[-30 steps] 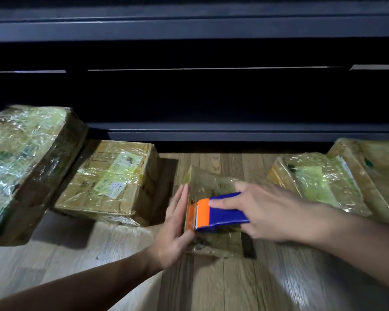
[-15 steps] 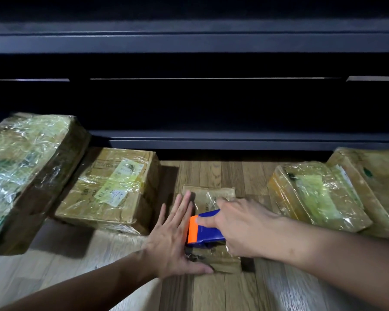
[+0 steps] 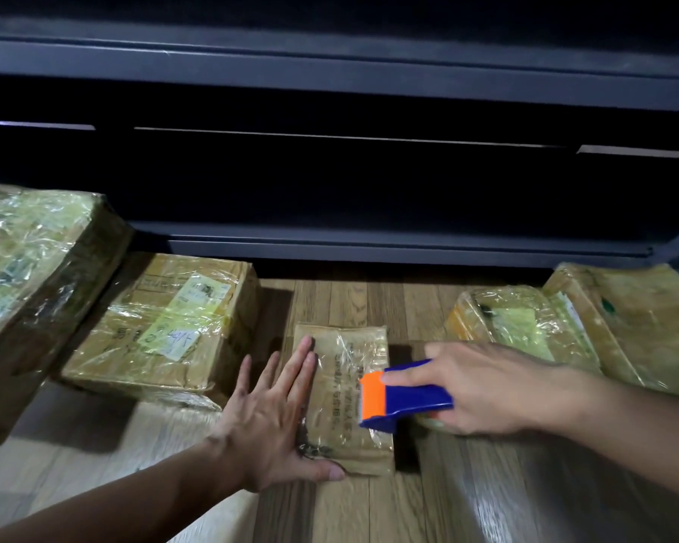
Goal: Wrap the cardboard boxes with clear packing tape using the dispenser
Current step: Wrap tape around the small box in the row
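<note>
A small flat cardboard box (image 3: pixel 344 366) lies on the wooden floor (image 3: pixel 389 503), partly covered in clear tape. My left hand (image 3: pixel 275 421) presses flat on the box's left side, fingers straight. My right hand (image 3: pixel 483 389) grips the blue and orange tape dispenser (image 3: pixel 402 393). The dispenser's orange head sits over the box's right edge.
A large taped box (image 3: pixel 28 291) leans at the far left. A medium taped box (image 3: pixel 165 327) lies beside it. Two more taped boxes (image 3: pixel 522 327) (image 3: pixel 635 323) sit at the right. A dark shelving unit (image 3: pixel 369 244) runs along the back.
The small box went from propped up on edge to lying flat on the floor. My left hand flattened onto it, and the dispenser slid right across its top.
</note>
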{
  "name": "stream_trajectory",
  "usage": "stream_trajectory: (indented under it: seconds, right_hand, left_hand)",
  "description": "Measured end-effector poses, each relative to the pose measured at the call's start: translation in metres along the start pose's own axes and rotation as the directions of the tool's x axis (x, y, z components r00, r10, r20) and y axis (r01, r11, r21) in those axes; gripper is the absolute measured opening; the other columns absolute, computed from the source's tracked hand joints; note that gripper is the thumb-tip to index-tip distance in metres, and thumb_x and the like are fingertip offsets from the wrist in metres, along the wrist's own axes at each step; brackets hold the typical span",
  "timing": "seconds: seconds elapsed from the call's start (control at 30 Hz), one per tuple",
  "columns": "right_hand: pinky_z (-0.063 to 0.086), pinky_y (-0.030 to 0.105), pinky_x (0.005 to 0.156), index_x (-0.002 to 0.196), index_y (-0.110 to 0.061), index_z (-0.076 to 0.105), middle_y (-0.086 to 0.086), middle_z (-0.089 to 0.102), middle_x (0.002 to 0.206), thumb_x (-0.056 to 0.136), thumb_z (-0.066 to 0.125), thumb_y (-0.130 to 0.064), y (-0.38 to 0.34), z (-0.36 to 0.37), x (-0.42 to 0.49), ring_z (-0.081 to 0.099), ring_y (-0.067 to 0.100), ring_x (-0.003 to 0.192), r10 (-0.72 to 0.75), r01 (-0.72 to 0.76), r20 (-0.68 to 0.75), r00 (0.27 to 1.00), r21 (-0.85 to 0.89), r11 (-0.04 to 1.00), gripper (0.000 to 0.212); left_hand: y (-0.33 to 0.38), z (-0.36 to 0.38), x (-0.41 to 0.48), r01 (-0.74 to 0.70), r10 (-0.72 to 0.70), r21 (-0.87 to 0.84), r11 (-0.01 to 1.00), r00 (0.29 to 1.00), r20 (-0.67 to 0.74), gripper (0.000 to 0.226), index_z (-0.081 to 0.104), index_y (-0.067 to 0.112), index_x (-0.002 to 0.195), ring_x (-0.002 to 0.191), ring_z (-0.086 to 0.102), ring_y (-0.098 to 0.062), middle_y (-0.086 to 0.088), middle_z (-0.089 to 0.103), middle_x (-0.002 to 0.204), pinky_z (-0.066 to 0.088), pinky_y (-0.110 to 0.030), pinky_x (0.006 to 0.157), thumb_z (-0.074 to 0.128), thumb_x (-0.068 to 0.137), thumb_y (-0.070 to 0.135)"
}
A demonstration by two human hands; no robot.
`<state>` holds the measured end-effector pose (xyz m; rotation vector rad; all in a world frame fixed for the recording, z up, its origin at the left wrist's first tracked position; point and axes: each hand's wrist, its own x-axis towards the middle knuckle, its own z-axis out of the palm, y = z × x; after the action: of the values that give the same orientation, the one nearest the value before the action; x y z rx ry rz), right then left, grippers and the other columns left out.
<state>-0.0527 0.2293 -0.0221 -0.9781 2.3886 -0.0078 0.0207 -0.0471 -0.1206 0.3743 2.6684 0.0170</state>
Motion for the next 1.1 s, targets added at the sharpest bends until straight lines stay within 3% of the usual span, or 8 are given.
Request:
stream_trajectory:
  seconds: [0.13,0.23,0.37,0.47,0.7,0.8,0.97,1.1]
  right_hand:
    - [0.045,0.023,0.068,0.145,-0.071,-0.005,-0.015,0.036,0.098,0.101,0.05,-0.049,0.016,0.015,-0.022,0.05,0.007,0.077,0.041,-0.039,0.035,0.999,-0.046,0.998,0.074]
    - [0.046,0.024,0.07,0.146,-0.07,-0.005,-0.013,0.036,0.097,0.102,0.046,-0.044,0.012,0.021,-0.017,0.048,0.008,0.077,0.005,-0.007,-0.018,1.0,-0.109,0.994,0.072]
    - [0.04,0.027,0.07,0.151,-0.062,0.005,-0.007,0.038,0.1,0.102,0.047,-0.041,0.015,0.022,-0.012,0.044,0.009,0.079,-0.03,0.017,-0.079,0.996,-0.16,0.987,0.069]
    - [0.04,0.029,0.072,0.153,-0.059,0.008,-0.006,0.038,0.101,0.102,0.046,-0.042,0.013,0.024,-0.01,0.043,0.013,0.083,-0.025,0.007,-0.092,0.995,-0.194,0.981,0.067]
    - [0.049,0.033,0.084,0.153,-0.059,0.004,-0.006,0.038,0.103,0.103,0.045,-0.047,0.005,0.026,-0.013,0.05,0.015,0.096,-0.017,-0.003,-0.093,0.996,-0.209,0.978,0.066]
    - [0.045,0.03,0.08,0.154,-0.058,0.006,-0.006,0.038,0.102,0.103,0.046,-0.046,0.006,0.022,-0.013,0.048,0.014,0.093,-0.025,0.003,-0.1,0.995,-0.218,0.976,0.066]
    - [0.035,0.022,0.06,0.151,-0.064,0.012,-0.014,0.034,0.091,0.101,0.05,-0.046,0.006,0.005,-0.008,0.047,0.006,0.072,-0.047,0.026,-0.155,0.987,-0.137,0.99,0.065]
    - [0.04,0.028,0.067,0.148,-0.066,0.019,-0.015,0.039,0.093,0.098,0.053,-0.044,-0.002,-0.013,0.006,0.045,0.006,0.073,-0.099,0.08,-0.18,0.979,-0.109,0.991,0.065]
  left_hand:
    - [0.003,0.002,-0.001,-0.021,0.024,0.129,0.991,0.999,-0.027,0.15,-0.036,0.009,0.152,0.151,-0.037,-0.034,-0.005,-0.053,0.155,-0.013,-0.064,0.123,0.014,0.056,0.114]
    - [0.009,0.005,-0.002,-0.087,0.115,0.207,0.974,0.986,-0.125,0.135,-0.014,0.001,0.16,0.154,-0.031,-0.035,-0.019,-0.03,0.166,-0.01,-0.068,0.121,0.01,0.074,0.103]
    - [0.036,0.01,0.004,-0.155,0.167,0.27,0.95,0.986,-0.023,0.122,-0.028,-0.002,0.154,0.147,-0.042,-0.039,-0.025,-0.044,0.157,-0.019,-0.06,0.121,0.013,0.085,0.09]
    - [0.052,0.012,0.012,-0.139,0.148,0.205,0.969,0.989,-0.025,0.12,-0.027,0.001,0.156,0.145,-0.043,-0.042,-0.025,-0.043,0.158,-0.018,-0.061,0.122,0.02,0.086,0.086]
    - [0.081,0.021,0.019,-0.013,0.026,0.178,0.984,0.997,-0.07,0.125,-0.03,0.004,0.155,0.143,-0.041,-0.052,-0.031,-0.045,0.153,-0.018,-0.074,0.114,0.015,0.083,0.096]
    - [0.074,0.028,0.018,-0.013,0.026,0.105,0.994,0.992,-0.125,0.125,-0.028,0.007,0.157,0.145,-0.041,-0.047,-0.026,-0.044,0.156,-0.018,-0.069,0.117,0.014,0.082,0.098]
    - [0.047,0.025,0.017,0.01,-0.012,-0.008,1.0,0.983,-0.186,0.114,-0.036,0.018,0.154,0.149,-0.039,-0.037,-0.016,-0.041,0.162,-0.014,-0.064,0.123,0.006,0.082,0.097]
    - [0.029,0.031,0.013,-0.043,0.014,-0.108,0.993,0.965,-0.26,0.117,-0.022,0.019,0.161,0.154,-0.029,-0.035,-0.013,-0.03,0.168,-0.01,-0.064,0.124,-0.005,0.077,0.097]
